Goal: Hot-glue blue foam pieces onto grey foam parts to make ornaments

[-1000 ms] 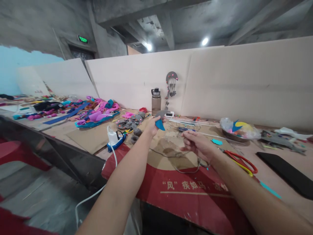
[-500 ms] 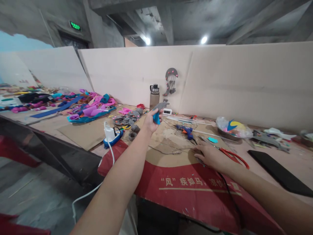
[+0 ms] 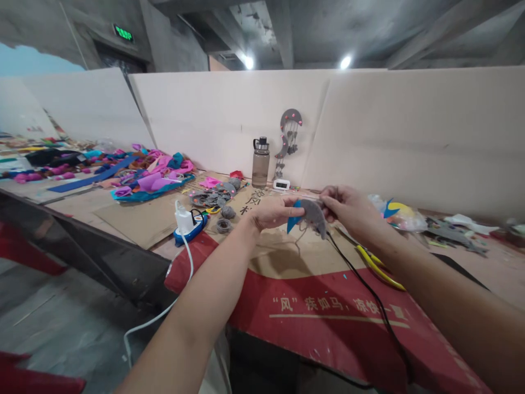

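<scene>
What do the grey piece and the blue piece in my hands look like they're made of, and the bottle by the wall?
The grey piece: likely felt, matte and fuzzy-edged, thin. The blue piece: thin flat sheet, matte, felt or craft foam; cannot tell which. The bottle: probably smoky translucent plastic, since light shows through, with a dark lid.

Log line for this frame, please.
left hand: holds blue-and-grey felt piece | right hand: pinches same piece | black cord: hangs below right hand
</scene>
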A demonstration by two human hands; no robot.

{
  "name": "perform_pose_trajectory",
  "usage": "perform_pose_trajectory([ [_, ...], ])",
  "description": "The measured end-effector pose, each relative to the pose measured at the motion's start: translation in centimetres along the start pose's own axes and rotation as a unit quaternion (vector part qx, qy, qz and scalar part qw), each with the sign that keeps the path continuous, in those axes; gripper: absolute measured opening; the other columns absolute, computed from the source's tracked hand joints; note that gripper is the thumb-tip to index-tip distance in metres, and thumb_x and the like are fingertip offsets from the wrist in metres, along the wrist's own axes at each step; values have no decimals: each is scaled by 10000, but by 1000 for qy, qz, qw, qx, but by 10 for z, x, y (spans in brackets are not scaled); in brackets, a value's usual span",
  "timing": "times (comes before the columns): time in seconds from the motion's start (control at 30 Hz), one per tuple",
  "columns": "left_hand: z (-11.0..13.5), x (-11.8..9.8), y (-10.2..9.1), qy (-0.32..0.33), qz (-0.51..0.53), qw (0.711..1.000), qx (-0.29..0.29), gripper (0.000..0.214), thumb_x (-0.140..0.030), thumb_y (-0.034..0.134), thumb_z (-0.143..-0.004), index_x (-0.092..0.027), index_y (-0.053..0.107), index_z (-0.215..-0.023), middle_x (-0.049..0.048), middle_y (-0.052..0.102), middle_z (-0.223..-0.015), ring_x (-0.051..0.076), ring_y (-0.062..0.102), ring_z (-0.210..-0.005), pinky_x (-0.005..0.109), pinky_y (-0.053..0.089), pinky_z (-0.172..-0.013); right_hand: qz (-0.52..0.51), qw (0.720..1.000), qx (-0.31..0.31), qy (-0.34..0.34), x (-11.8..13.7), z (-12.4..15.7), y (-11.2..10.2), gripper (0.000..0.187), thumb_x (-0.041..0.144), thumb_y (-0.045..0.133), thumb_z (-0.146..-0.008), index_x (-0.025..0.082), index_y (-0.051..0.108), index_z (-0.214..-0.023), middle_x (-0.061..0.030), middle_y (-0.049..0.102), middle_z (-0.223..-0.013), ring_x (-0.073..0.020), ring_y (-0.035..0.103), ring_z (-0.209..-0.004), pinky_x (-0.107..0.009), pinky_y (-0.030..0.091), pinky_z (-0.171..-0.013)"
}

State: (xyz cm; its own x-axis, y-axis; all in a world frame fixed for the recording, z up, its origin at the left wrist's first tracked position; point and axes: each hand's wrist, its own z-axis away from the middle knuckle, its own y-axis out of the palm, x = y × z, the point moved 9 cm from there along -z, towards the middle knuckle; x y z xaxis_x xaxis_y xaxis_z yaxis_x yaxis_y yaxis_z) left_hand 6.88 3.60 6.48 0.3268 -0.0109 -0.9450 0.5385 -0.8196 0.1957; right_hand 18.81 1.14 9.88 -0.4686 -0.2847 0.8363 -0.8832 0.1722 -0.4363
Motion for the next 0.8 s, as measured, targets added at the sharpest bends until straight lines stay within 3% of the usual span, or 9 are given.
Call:
perform_pose_trajectory([
  [0.13,7,-1,-2,-33,-16,999,21,356,-340,836,-648,-116,679,-876,57,640,-710,100,544,-553,222,403,-514,59,989,-54,-121,46,-2,7,248,440,615,-827,207,593,-910,-53,661,-838,-169,604,-744,-306,500,-685],
  [0.23,16,-25,-35,63,47,989,-127,267,-353,732,-785,-146,660,-937,43,605,-724,89,529,-572,210,390,-510,67,981,-90,-157,31,4,11,410,482,501,-906,207,565,-1203,-113,642,-1193,-224,617,-1065,-384,495,-926],
  [0.3,32,-45,-62,168,90,947,-260,212,-368,620,-883,-182,652,-981,45,592,-770,99,546,-637,212,409,-536,94,984,-54,-142,1,10,27,510,513,353,-961,223,481,-1362,-125,546,-1386,-236,517,-1278,-433,397,-1083],
  [0.4,57,-64,-87,275,96,874,-388,223,-386,519,-946,-227,645,-1041,61,611,-875,125,573,-757,224,440,-585,212,965,114,-104,-40,37,72,652,563,366,-931,153,460,-1428,-156,383,-1534,-294,295,-1449,-506,217,-1188],
  [0.47,62,-68,-95,292,86,856,-419,233,-383,494,-959,-231,646,-1048,65,622,-915,132,577,-799,228,455,-612,250,937,229,-84,-42,72,95,714,580,455,-890,119,470,-1436,-182,377,-1531,-332,266,-1455,-544,162,-1191],
  [0.53,58,-66,-101,287,97,855,-420,245,-379,483,-964,-218,652,-1035,64,623,-912,134,583,-806,227,468,-626,176,917,347,-90,-13,114,108,638,574,434,-914,209,493,-1435,-120,418,-1518,-289,340,-1429,-490,250,-1175],
  [0.6,51,-61,-104,280,138,861,-402,247,-369,485,-963,-201,658,-1019,60,621,-894,133,591,-800,222,479,-632,20,860,504,-78,28,159,115,515,580,377,-947,322,600,-1332,-40,610,-1355,-218,541,-1282,-378,401,-1093],
  [0.67,43,-55,-104,276,196,863,-375,239,-344,483,-965,-187,661,-994,54,621,-881,123,597,-782,215,489,-637,-116,809,573,-61,58,173,109,576,612,294,-960,285,709,-1190,-49,729,-1139,-206,661,-1106,-335,485,-994],
  [0.8,35,-50,-99,269,272,861,-336,268,-301,428,-987,-187,670,-968,42,631,-858,99,601,-741,195,498,-641,55,931,348,-95,17,85,99,577,584,342,-962,242,568,-1368,-73,549,-1422,-228,489,-1330,-417,331,-1144],
])
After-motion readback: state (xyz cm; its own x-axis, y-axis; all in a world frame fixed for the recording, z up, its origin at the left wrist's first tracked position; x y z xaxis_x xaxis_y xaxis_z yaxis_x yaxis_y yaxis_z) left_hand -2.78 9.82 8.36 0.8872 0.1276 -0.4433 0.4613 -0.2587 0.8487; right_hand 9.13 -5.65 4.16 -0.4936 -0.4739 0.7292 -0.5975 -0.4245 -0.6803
